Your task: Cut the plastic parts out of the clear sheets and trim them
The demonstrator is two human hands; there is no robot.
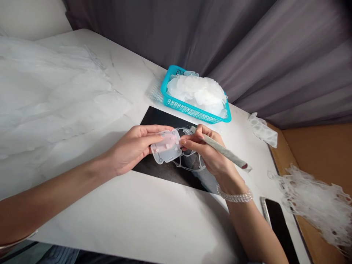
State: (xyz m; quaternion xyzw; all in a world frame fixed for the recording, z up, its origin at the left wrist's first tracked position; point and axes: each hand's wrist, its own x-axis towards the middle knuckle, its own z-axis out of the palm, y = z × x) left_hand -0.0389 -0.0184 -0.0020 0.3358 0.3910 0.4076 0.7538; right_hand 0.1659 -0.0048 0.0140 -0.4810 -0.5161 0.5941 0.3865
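My left hand (137, 146) is closed on a translucent, rounded flat plastic piece (165, 156) with several small holes and slots, its thumb on top. My right hand (210, 148) holds a long tool with a pale, wrapped-looking handle (225, 151), which slants back over the hand. Its thumb and finger also meet at the right edge of the plastic piece. The tool's working tip is too small to make out. Thin clear offcut strips (192, 168) lie under and beside the right hand on a black mat (154, 169).
A turquoise basket (192, 110) heaped with similar translucent pieces stands behind the mat. A large pile of translucent sheets (49, 102) covers the left side. At right are a small clear piece (262, 130), a phone (280, 227) and tangled offcuts (319, 205) over a cardboard box (316, 154).
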